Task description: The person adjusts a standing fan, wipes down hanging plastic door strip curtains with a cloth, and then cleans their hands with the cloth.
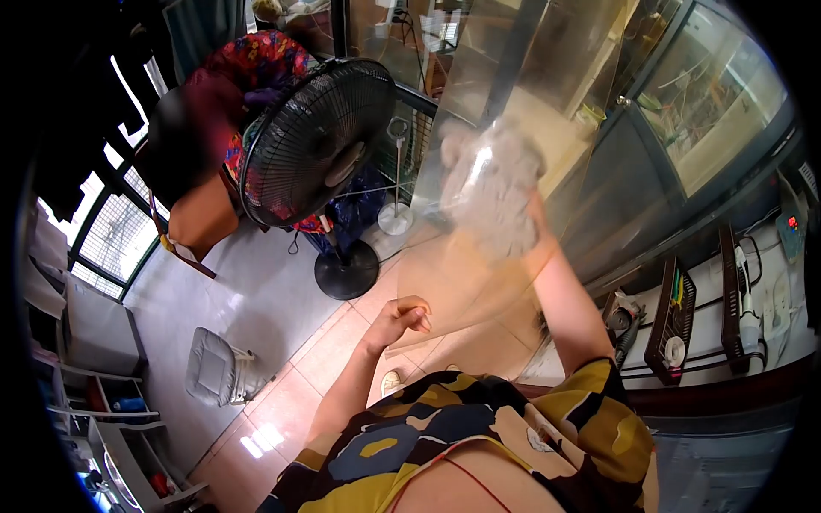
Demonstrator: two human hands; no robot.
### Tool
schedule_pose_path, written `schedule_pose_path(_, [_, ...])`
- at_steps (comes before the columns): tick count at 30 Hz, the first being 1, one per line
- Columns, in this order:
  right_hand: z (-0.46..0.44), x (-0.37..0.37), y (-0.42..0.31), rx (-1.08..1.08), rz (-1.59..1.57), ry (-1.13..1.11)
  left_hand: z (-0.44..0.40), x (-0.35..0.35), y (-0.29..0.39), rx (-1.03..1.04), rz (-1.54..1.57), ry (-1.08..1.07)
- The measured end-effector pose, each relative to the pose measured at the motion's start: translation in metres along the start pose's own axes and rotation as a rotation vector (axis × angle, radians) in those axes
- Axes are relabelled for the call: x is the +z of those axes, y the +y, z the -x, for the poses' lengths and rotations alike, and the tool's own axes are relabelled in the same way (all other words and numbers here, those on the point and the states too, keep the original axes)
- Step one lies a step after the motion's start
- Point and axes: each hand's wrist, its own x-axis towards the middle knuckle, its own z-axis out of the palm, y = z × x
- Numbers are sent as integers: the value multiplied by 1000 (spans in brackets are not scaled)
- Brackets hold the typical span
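A large clear plastic sheet [428, 269] hangs in front of me, its lower edge curving across the tiled floor. At its lower left edge, my left hand [404, 318] is closed, with thumb and fingers pinched on the plastic. My right arm reaches up and forward. My right hand [532, 235] is on a pale grey, crumpled cloth [496, 184], which looks soft and is blurred by motion. The cloth lies against the sheet, and I cannot tell on which side. It covers most of my right fingers.
A black standing fan [321, 141] is at the left front, with a person in a floral top [256, 60] bending behind it. A grey padded stool [214, 368] stands lower left. Glass doors [710, 94] and a counter with brown baskets [670, 325] line the right.
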Motion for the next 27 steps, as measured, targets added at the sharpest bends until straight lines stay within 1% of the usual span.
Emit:
schedule_pose_path(1, [17, -21, 19, 13, 188, 13, 0, 0, 1, 32, 15, -1])
schedule_pose_path(2, [34, -36, 34, 21, 375, 28, 1, -1, 1, 22, 4, -5])
schedule_pose_path(4, [64, -19, 46, 197, 409, 132, 0, -4, 1, 10, -22, -14])
schedule_pose_path(7, [83, -50, 59, 634, 806, 356, -2, -5, -1, 3, 9, -24])
schedule_pose_path(9, [93, -34, 63, 569, 785, 365, -2, -6, -2, -26, -9, -46])
schedule_pose_path(11, [91, -105, 82, 544, 842, 274, -5, -4, -2, -26, -6, -52])
schedule_pose_path(14, [65, -16, 38, 339, 564, 316, -6, 3, 0, -13, 15, -47])
schedule_pose_path(16, [34, -39, 21, 288, 223, 348, -7, 4, -1, -13, 15, -54])
schedule_pose_path(18, [9, -15, -10, 67, 145, 383, -8, 3, -5, -15, 11, -49])
schedule_pose_path(20, [-17, 6, -46, -187, 242, 424, -8, 3, -7, -7, 2, -54])
schedule_pose_path(22, [-38, 30, -82, -346, 286, 342, -8, 4, -6, 12, -6, -67])
schedule_pose_path(25, [-41, 56, -94, -486, 322, 204, -7, 5, -6, -13, 21, -52])
schedule_pose_path(27, [-30, 63, -74, -380, 242, 387, -8, 3, -7, -24, 15, -38])
